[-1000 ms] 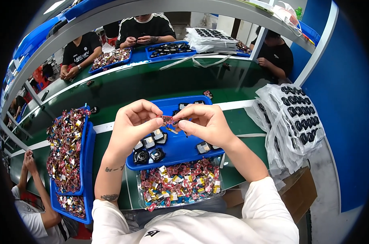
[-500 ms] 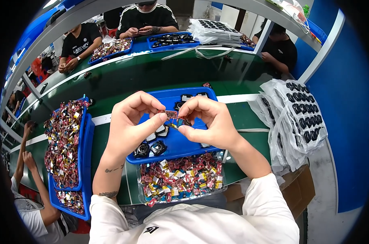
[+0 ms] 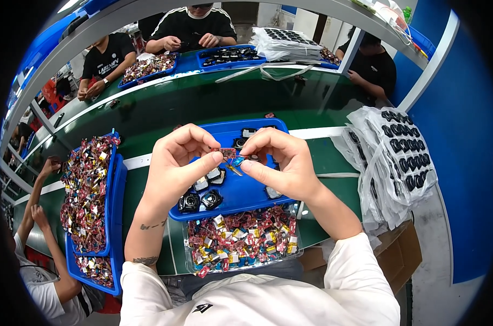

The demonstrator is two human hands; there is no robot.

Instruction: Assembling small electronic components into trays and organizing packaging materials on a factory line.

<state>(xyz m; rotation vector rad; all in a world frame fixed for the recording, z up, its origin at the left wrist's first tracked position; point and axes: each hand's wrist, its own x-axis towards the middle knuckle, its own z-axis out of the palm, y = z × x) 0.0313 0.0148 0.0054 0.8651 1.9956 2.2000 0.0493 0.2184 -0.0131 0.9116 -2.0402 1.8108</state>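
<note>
The left grip (image 3: 184, 157) pinches a red circuit board (image 3: 225, 152) by its left end (the right grip (image 3: 282, 163), a small dark part (image 3: 252, 157)).

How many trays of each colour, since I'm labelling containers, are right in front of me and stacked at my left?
Blue: 3 (front tray, upper left tray, lower left tray)
Clear: 1 (near tray, filled with small parts)
Total: 4
</note>
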